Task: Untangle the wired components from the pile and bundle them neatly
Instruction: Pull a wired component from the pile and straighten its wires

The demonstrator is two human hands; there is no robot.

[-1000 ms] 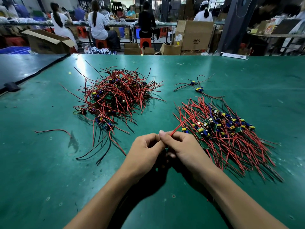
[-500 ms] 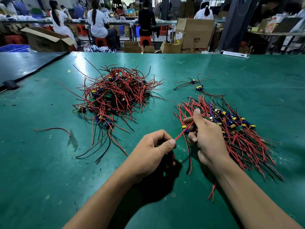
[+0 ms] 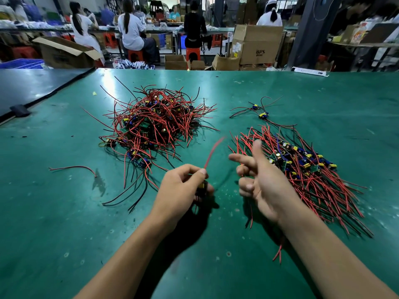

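A tangled pile (image 3: 155, 124) of red and black wired components lies on the green table (image 3: 64, 223), left of centre. At the right, a second pile (image 3: 306, 175) has its red wires lying roughly parallel. My left hand (image 3: 183, 188) pinches one wired component (image 3: 202, 186) between thumb and forefinger; its red wire (image 3: 213, 149) sticks up and right, blurred. My right hand (image 3: 263, 180) hovers just right of it, beside the parallel pile, thumb and index finger extended, other fingers loosely curled, holding nothing I can see. Red wire ends (image 3: 278, 253) show under my right forearm.
Two loose components (image 3: 260, 111) lie beyond the right pile. A single red wire (image 3: 73, 168) lies at the left. A black clip (image 3: 20, 110) sits on the seam with a darker table. Cardboard boxes (image 3: 257, 44) and seated people stand beyond the far edge.
My right hand slid along the red wire away from my left hand, then let it go and opened. The wire has sprung upward. My left hand keeps its pinch.
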